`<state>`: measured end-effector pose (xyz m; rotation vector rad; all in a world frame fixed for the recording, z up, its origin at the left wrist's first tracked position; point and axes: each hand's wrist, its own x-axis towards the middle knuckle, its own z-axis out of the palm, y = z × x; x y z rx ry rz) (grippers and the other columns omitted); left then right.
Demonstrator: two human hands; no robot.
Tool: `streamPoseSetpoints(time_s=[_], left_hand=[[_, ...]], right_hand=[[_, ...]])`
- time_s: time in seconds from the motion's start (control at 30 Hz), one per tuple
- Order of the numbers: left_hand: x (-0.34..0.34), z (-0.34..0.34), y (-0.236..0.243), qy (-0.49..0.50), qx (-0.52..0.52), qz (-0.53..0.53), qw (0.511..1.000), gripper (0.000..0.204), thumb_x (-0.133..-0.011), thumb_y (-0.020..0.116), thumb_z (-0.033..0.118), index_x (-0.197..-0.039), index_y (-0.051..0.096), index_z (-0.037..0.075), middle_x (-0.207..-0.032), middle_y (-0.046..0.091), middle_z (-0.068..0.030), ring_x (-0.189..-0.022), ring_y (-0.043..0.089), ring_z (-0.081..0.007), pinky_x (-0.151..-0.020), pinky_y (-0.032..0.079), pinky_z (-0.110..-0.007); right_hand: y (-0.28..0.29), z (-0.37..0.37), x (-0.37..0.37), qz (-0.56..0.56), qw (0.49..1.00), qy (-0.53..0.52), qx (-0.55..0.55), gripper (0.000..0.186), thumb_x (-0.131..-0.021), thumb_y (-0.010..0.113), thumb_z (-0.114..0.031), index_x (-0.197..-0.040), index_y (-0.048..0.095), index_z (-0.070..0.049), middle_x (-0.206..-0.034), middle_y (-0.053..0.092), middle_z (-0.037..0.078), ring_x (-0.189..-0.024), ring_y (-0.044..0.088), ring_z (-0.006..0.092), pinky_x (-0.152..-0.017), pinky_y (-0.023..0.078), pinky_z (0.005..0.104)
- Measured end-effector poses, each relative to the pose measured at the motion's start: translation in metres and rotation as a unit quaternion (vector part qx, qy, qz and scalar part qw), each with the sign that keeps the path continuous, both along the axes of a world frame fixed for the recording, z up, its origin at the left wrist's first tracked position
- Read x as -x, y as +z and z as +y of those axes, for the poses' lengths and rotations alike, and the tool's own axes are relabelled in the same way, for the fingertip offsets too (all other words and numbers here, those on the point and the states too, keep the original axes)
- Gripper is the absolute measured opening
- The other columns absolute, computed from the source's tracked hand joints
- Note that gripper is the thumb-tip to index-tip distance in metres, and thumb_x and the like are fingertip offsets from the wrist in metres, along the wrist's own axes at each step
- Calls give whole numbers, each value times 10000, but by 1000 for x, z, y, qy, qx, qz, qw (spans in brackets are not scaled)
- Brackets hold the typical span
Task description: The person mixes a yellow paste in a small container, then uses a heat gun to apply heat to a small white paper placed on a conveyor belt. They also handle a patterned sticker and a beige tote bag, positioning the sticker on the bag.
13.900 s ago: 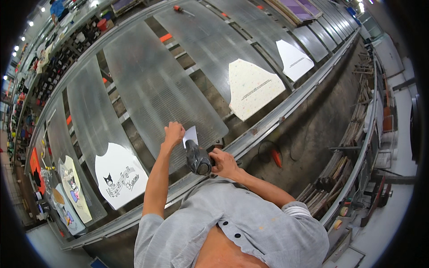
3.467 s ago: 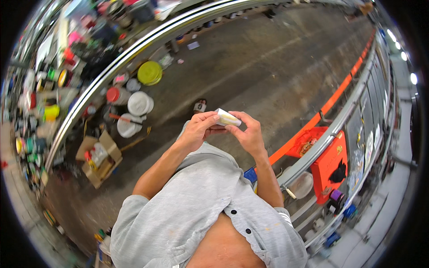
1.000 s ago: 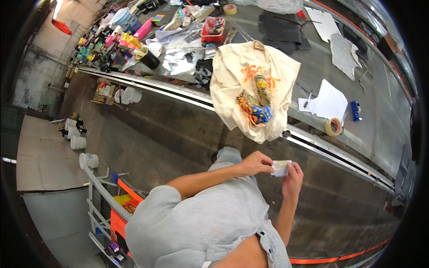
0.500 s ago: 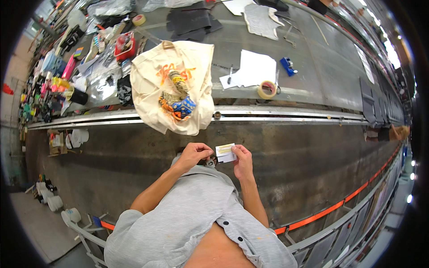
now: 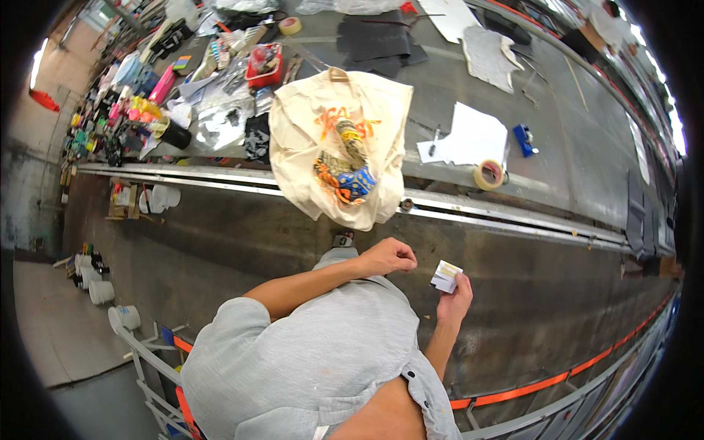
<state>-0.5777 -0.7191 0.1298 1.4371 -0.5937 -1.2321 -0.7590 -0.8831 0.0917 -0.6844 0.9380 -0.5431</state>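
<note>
In front of my body, my right hand [image 5: 456,299] grips a small white packet [image 5: 444,273] with pale yellowish strips by its right side, the thumb lying on it. To its left is my left hand [image 5: 387,257], apart from the packet, with fingers curled and thumb and fingertips together. Whatever those fingertips may hold is too small to see. Beyond both hands a cream cloth tote bag [image 5: 297,121] drapes over the table's near edge. Its front bears a colourful print in orange, blue and yellow.
Along the table's near edge runs a metal rail [image 5: 499,218]. Tape [image 5: 488,175], white paper [image 5: 473,139] and a blue dispenser [image 5: 524,139] lie right of the bag. Left are a red basket [image 5: 265,66] and piled supplies. A railing with an orange bar [image 5: 513,396] stands behind me.
My view has turned, so the table and bag sit further right and tilted. Both hands have shifted right in the picture, and the gap between my left hand and the packet has grown.
</note>
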Motion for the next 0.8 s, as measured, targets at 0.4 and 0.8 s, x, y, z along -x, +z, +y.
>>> streamPoseSetpoints(time_s=[0.4,0.8], left_hand=[[-89,76,-29,177,-15,60,982,178,-860,659,173,-904,688,3,-784,672,-30,-716,594,-79,-674,469,-235],[-214,63,-54,314,-153,-74,934,418,-820,683,429,-747,663,18,-691,640,-57,-618,586,-128,-577,466,-288]], right_hand=[[17,32,-92,7,996,92,11,64,-866,599,-85,-914,593,-42,-870,644,52,-796,642,169,-717,531,316],[27,60,-170,60,991,112,39,100,-875,611,-125,-918,601,-35,-835,629,13,-742,602,107,-668,473,256]])
